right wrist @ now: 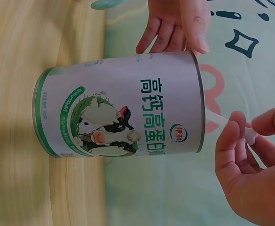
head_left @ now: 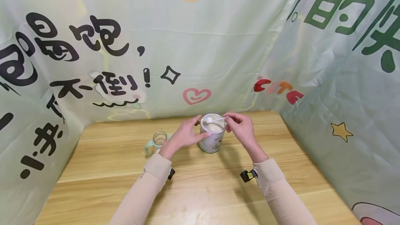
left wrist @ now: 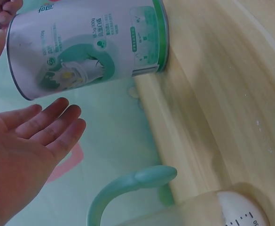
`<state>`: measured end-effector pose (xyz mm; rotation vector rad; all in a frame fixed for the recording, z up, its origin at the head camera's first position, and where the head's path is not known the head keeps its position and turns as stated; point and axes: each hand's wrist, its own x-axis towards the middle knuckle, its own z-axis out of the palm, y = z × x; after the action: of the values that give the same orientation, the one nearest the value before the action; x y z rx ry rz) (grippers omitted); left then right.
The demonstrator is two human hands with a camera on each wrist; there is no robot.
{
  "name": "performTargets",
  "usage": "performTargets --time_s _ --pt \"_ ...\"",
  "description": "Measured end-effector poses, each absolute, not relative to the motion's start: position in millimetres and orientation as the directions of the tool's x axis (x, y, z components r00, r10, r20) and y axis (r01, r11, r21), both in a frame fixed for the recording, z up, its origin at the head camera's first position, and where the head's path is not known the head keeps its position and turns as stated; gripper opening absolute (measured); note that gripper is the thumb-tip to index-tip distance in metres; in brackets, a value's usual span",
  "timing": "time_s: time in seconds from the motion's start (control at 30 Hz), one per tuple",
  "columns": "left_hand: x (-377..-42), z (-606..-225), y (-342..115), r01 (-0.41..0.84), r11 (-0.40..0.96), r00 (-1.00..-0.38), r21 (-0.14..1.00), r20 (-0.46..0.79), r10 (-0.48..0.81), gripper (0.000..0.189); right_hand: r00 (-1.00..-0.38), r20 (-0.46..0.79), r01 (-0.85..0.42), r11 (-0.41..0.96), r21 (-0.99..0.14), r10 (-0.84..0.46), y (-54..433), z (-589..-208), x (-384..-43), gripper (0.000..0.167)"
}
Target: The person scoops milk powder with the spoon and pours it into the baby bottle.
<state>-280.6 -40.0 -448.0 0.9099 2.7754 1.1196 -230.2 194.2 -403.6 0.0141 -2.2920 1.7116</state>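
Note:
An uncovered milk powder can (head_left: 211, 142) stands upright on the table, its label showing a cow in the right wrist view. Pale powder (head_left: 215, 126) shows inside its rim. My right hand (head_left: 240, 127) pinches the handle of a white scoop (head_left: 217, 120), whose bowl lies within the can's mouth at the powder. On the can's other side my left hand (head_left: 186, 134) has its fingers extended, thumb near the rim; in the left wrist view the left fingers (left wrist: 57, 123) are spread beside the can's wall. Left of that hand stands a baby bottle (head_left: 159, 139) without a cap.
The bottle's green handle (left wrist: 132, 181) sticks out, and measuring marks show near its base. A wooden table (head_left: 200, 186) lies beneath everything. Printed cloth (head_left: 218, 44) hangs behind the table and along both sides, close to its back edge.

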Motion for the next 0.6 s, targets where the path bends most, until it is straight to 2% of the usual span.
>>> performTargets --time_s 0.23,0.6 --pt "-279.6 -451.2 -34.9 0.528 0.561 -0.821 0.637 0.213 0.530 0.096 -0.973 0.218 -0.168 0.418 -0.893 0.075 190.5 -405.7 -228.0 0.023" --pt "-277.5 -452.3 -31.4 0.532 0.580 -0.824 0.617 0.218 0.523 0.089 -0.978 0.209 -0.172 0.522 -0.835 0.013 189.9 -409.0 -228.0 0.026"
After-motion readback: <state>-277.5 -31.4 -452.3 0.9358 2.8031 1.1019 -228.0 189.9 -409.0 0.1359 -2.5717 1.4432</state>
